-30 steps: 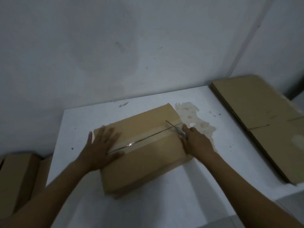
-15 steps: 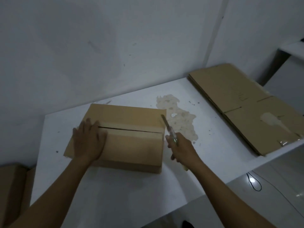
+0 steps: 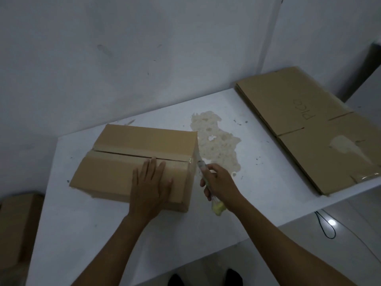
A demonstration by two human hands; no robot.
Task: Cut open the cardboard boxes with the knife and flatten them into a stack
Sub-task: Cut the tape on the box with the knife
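On the white desk [image 3: 123, 223], left hand [image 3: 151, 187] lies flat, open, on the box [image 3: 123, 172] near its right end. Right hand [image 3: 219, 182], grip closed on the knife [image 3: 203, 171], blade at box's right edge. Top seam slit. Flattened cardboard stack [image 3: 309, 129] far right.

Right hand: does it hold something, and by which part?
The right hand holds the knife by its handle, fingers wrapped around it, blade pointing up along the right end of the box.
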